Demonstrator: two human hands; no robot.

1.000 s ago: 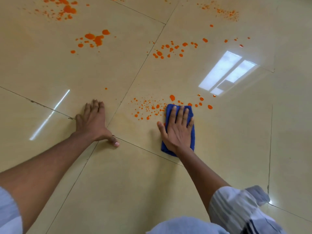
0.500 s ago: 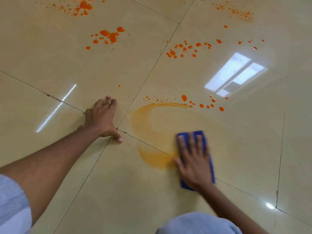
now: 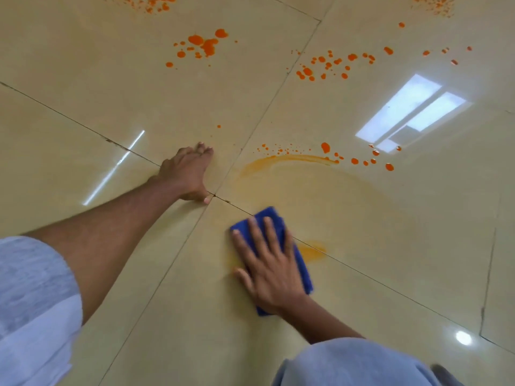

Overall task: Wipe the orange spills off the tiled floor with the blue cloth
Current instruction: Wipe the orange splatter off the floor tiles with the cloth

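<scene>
Blue cloth (image 3: 302,264) long axis running away, right hand (image 3: 271,270) flat, pressing, left hand (image 3: 186,174) seemingly splayed on floor (image 3: 390,246)

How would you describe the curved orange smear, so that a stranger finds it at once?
Start at the bright window reflection on the tiled floor, then look left, beyond the blue cloth under the right hand. The curved orange smear arcs there. Unlike the round orange drops beside it, it is a thin wiped streak.
</scene>
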